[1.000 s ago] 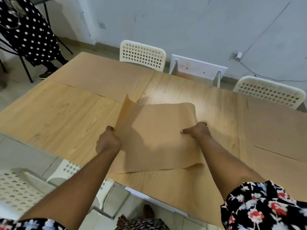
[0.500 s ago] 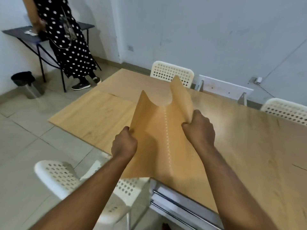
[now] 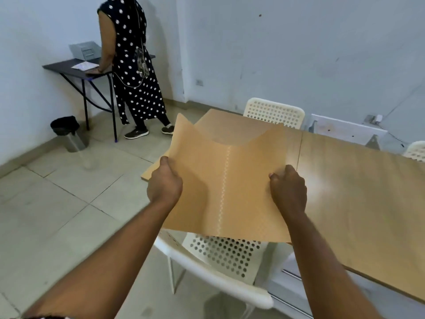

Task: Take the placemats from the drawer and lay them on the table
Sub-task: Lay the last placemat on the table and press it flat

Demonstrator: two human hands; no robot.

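I see the tan placemat (image 3: 226,180) sagging between both grips, held in the air over the wooden table's (image 3: 358,203) near corner and a white perforated chair (image 3: 220,261). My left hand (image 3: 164,184) pinches its left edge, my right hand (image 3: 288,188) its right edge.

1. One head-worn view, looking forward and down from standing height over the table's (image 3: 358,192) near-left corner.
2. Both forearms reach in from the bottom edge, close to the lens.
3. Wide angle: far wall and floor curve in.
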